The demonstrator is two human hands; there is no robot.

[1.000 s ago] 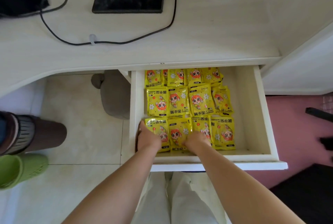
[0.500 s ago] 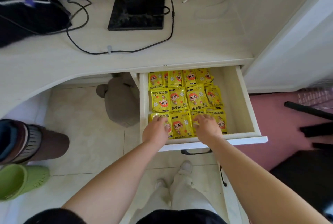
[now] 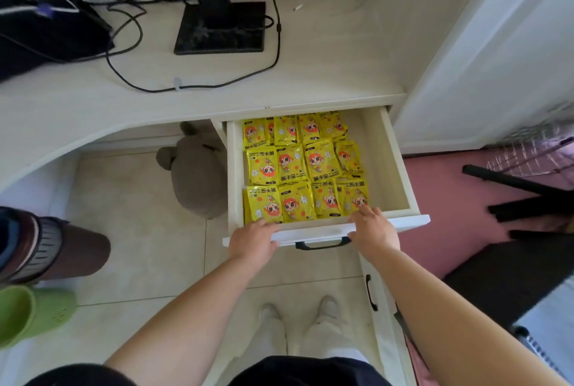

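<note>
L hand point(image 3: 253, 238) gripped drawer point(image 3: 316, 232) front, fingers curled over; R hand point(image 3: 372, 229) fingers straight, maybe touching near-right packets point(image 3: 354, 199).

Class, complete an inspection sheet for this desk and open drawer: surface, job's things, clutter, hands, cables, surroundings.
Surface: pale desk, monitor stand standing on it.
Job's things: open drawer holding yellow packets in rows.
Clutter: black bag on the desk's left.
Hands: left hand on the drawer front, finger curl unclear; right hand laid over the front, straight fingers touching a near packet.
Cables: black cable looping across the desk.
Surroundings: grey plush toy on the floor beside the drawer, green shoe on the tiles.
</note>
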